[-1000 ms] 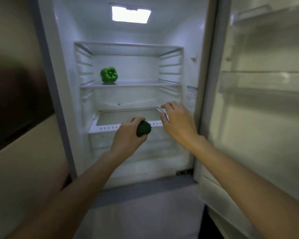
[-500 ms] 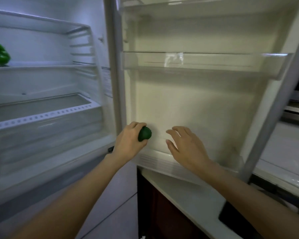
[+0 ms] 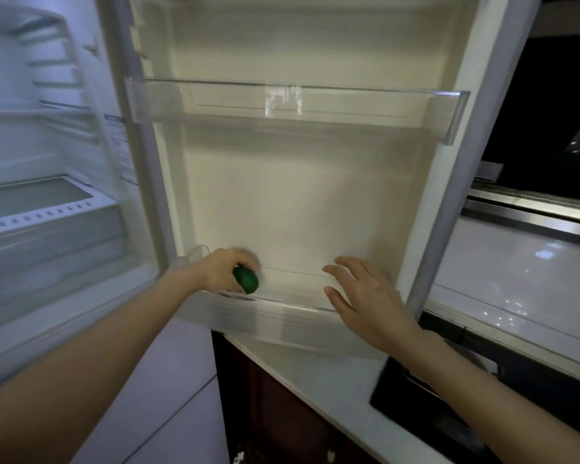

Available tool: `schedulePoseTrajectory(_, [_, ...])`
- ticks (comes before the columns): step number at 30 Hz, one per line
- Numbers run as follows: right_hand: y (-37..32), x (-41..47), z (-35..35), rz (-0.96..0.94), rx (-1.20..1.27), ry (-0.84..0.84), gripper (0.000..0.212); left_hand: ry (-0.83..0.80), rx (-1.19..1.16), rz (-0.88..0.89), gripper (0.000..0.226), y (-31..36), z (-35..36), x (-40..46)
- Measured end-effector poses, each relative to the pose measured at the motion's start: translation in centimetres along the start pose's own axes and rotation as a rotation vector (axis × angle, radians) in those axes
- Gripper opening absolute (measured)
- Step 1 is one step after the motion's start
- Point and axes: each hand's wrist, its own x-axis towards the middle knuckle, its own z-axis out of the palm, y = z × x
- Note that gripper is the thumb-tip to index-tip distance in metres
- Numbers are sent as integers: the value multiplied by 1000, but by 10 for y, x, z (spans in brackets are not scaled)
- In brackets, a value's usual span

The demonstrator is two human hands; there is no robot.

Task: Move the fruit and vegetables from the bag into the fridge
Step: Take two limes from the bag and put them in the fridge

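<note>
Open fridge door (image 3: 282,202) with two clear bins, beside a white counter.

The upper door bin (image 3: 295,105) spans the door's width and holds nothing visible. Below it, the lower door bin (image 3: 292,304) sits at the door's foot. To the right of the door runs the glossy white countertop (image 3: 503,272); left of the door, the fridge's crisper drawer (image 3: 47,229).

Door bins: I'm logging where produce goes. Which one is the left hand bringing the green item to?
The lower door bin: the left hand holds the green item at its rim. The upper door bin sits far above.
</note>
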Motion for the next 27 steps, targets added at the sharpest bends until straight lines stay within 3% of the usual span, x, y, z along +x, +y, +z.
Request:
schedulePoseTrajectory(3, [-7,-1,-2,6,5,29,43,-87,108,-16,46,-8,-2,7])
schedulePoseTrajectory(7, [-22,-10,-6,35,-22,76,34,-79,123,-50,46,-16,-1,8])
schedulePoseTrajectory(13, [-27,-31,-9,98,-58,58,37,236,302,62,52,2,6,-17])
schedulePoseTrajectory(18, [-24,-61,-22,180,-100,93,35,470,227,207,48,21,36,-43])
schedulePoseTrajectory(27, [4,-177,-48,453,-205,147,37,476,227,468,52,108,116,-92])
